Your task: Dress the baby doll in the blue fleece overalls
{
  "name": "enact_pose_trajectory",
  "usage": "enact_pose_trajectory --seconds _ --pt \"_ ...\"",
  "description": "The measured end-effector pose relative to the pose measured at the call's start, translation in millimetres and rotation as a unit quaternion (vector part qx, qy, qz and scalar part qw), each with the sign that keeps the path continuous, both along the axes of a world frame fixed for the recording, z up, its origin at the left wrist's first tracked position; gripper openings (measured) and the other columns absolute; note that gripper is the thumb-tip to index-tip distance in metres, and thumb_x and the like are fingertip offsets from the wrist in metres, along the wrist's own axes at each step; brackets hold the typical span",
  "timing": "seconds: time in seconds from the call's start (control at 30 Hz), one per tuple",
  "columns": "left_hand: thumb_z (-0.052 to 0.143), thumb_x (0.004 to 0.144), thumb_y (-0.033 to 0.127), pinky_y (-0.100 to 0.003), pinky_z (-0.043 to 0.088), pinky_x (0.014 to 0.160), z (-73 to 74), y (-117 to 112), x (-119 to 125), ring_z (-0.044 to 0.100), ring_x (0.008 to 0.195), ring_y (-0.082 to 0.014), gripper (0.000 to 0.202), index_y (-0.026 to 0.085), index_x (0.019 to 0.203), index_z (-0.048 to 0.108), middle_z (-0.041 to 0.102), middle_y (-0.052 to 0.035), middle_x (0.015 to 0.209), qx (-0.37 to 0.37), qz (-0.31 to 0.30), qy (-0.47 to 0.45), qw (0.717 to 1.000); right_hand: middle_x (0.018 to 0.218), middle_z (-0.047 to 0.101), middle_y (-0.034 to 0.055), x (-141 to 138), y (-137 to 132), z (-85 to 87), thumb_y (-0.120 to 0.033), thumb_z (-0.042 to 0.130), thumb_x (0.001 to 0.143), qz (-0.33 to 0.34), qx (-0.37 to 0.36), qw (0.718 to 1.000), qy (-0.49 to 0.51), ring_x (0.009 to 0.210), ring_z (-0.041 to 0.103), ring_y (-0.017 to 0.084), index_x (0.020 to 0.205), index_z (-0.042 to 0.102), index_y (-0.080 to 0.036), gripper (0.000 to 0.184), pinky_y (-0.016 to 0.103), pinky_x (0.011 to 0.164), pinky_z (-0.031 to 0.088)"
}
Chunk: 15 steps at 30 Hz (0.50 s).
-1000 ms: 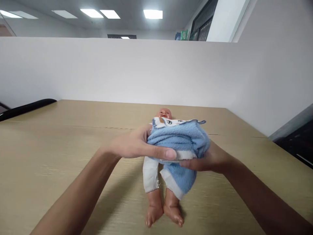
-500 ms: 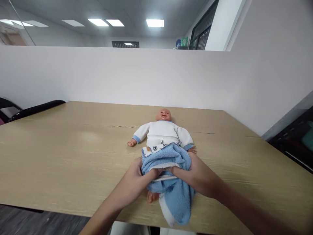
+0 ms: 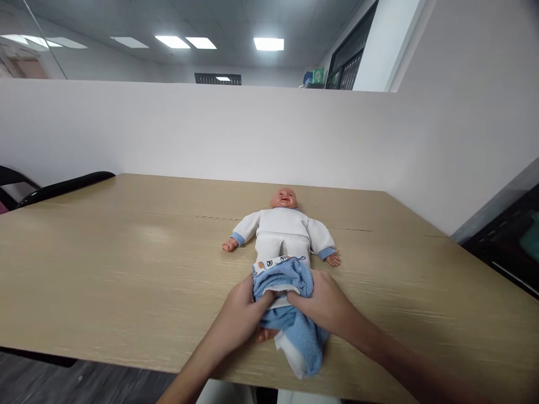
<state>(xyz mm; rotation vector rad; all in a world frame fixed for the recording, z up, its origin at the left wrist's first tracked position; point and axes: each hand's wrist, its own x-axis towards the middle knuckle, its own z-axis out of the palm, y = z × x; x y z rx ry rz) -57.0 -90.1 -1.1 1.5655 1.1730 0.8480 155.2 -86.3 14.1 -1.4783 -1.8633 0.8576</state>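
A baby doll [image 3: 284, 223] lies face up on the table, its head away from me, in a white long-sleeved top with light blue cuffs and white bottoms. Over its lower legs is a bunched blue fleece garment [image 3: 290, 275], with a white edge and a printed white band; it looks like doll pants. My left hand [image 3: 244, 306] grips its left side, thumb at the white-edged opening. My right hand [image 3: 326, 300] grips the right side in the same way. One tube-like part with a white end hangs toward me. A doll foot [image 3: 265, 335] shows beside my left hand; the other is hidden.
The wooden table [image 3: 126, 269] has its near edge just in front of my lap. A white wall [image 3: 210, 129] stands behind it, with a window opening above. A black chair [image 3: 67, 188] is at the left, and a dark object [image 3: 505, 235] at the right.
Both hands and the blue garment have shifted slightly down the doll's legs, and the hands are closer together. More of the doll's white bottoms shows. The camera view has shifted a little.
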Motion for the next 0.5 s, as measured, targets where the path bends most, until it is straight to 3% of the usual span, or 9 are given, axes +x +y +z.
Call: enact_pose_trajectory --seconds 0.13,0.33,0.5 --pt "0.063 0.102 0.039 -0.037 0.052 0.105 -6.3 14 -1 0.070 0.124 -0.0316 0.033 0.016 0.124 0.071 0.077 -0.0102 0.130 0.010 -0.015 -0.006 1.000 0.090 0.081 0.0054 0 9 -5.7 -0.022 0.069 0.084 -0.002 0.006 1.000 0.001 0.085 0.074 0.026 0.088 0.074 -0.020 0.007 0.035 0.076 0.052" --pt "0.067 0.098 0.037 -0.038 0.052 0.098 -7.8 31 0 0.072 0.115 -0.0313 0.034 0.017 0.125 0.071 0.079 -0.0084 0.124 0.021 0.008 0.035 0.999 0.089 0.081 0.0037 3 28 -10.4 -0.027 0.069 0.084 -0.041 0.017 0.999 -0.029 0.084 0.073 0.024 0.087 0.073 -0.020 0.009 0.033 0.075 0.050" --pt "0.067 0.096 0.033 -0.036 0.051 0.103 2.7 19 -2 0.071 0.117 -0.0298 0.034 0.023 0.128 0.072 0.079 -0.0049 0.125 0.041 0.024 0.043 0.998 0.080 0.077 0.0011 9 23 11.5 -0.028 0.067 0.084 -0.023 0.004 0.999 -0.046 0.076 0.069 0.021 0.079 0.069 -0.021 0.009 0.031 0.071 0.048"
